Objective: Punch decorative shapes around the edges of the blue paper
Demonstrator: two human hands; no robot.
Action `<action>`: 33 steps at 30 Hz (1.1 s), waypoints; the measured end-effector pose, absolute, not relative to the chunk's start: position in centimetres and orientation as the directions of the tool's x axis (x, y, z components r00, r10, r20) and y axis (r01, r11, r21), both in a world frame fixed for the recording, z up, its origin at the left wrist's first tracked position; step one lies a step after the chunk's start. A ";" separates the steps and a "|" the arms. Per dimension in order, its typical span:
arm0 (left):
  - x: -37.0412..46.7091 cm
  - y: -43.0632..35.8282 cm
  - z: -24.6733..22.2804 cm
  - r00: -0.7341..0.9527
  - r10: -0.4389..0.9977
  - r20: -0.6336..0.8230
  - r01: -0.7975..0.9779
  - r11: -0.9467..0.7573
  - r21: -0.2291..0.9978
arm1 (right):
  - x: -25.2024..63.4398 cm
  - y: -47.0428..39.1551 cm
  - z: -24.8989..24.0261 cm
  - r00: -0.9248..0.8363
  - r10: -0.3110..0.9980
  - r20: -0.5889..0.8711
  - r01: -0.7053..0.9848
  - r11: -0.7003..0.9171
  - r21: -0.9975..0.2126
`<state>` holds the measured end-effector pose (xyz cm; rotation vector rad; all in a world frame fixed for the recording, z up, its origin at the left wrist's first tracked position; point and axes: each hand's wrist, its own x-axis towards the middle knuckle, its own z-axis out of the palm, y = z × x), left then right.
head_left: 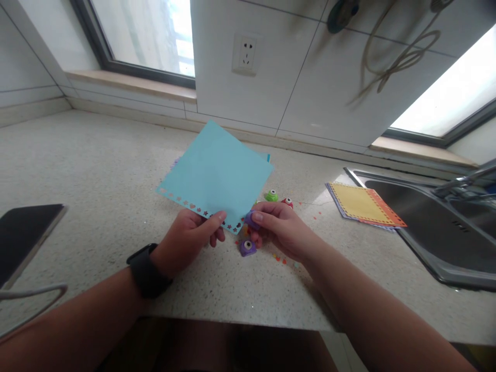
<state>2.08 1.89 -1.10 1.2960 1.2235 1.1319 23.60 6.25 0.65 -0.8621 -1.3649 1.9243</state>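
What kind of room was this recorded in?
Probably a kitchen: a steel sink with a faucet is set into a speckled stone counter, against a tiled wall.

The left hand [186, 235] is closed on the lower edge of the blue sheet [220, 173], thumb [215, 221] laid on top. The right hand [284, 227] is held pinched at the sheet's nearest corner; both forearms [360, 294] are angled towards it.

1 light-blue sheet [220, 170] up front. Punches: 2 purple punches [248, 248], 1 green punch [272, 196], 1 red punch [288, 202] — partly hidden pieces uncountable. 1 paper stack [354, 202], sheet count unclear. 2 windows [143, 36], 1 sink [434, 222], 1 outlet [246, 53], 1 watch [148, 271]. Loose paper bits [284, 261] — several, too small to count.
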 end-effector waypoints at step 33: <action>2.0 2.8 -2.0 0.076 0.996 -0.050 0.125 0.041 0.991 | 26.6 6.3 4.9 -0.823 0.559 -0.096 0.506 0.648 -0.569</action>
